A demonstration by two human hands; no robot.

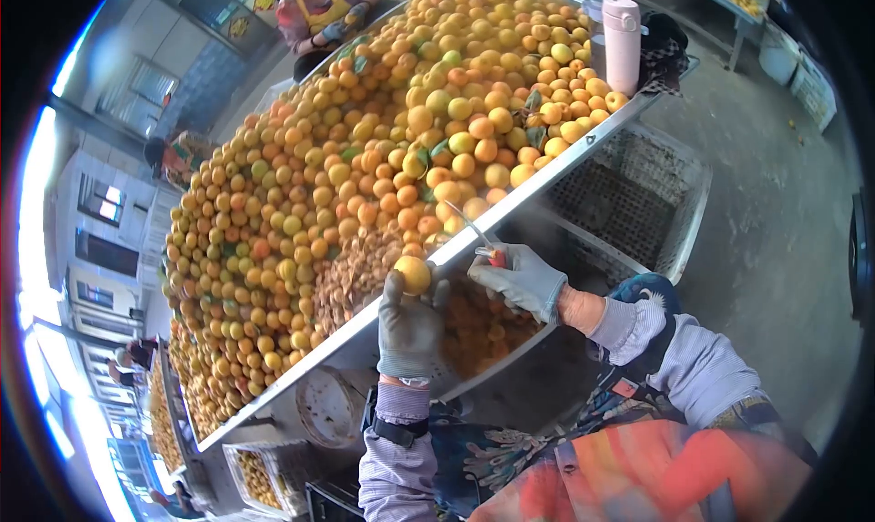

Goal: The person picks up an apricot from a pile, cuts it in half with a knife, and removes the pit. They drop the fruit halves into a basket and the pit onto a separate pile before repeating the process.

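Observation:
My left hand [407, 329], in a grey work glove, grips a yellow-orange apricot [413, 275] between thumb and fingers, just past the near edge of the table. To its right, my gloved right hand [522, 281] is closed around the red handle of a small knife [493, 255]. The thin blade points up and left, over the table's rim, apart from the held fruit. Beyond both hands, apricots [392, 158] lie heaped on a long metal-edged table [565, 162]. A pile of brown pits [357, 265] sits among them by the near edge.
Below the hands stands a crate [497, 363] with cut apricot pieces. A white mesh crate [697, 189] is under the table's right end. A pink bottle [622, 46] stands at the corner. A round bucket [328, 407] is lower left. Other people [319, 16] are along the far side.

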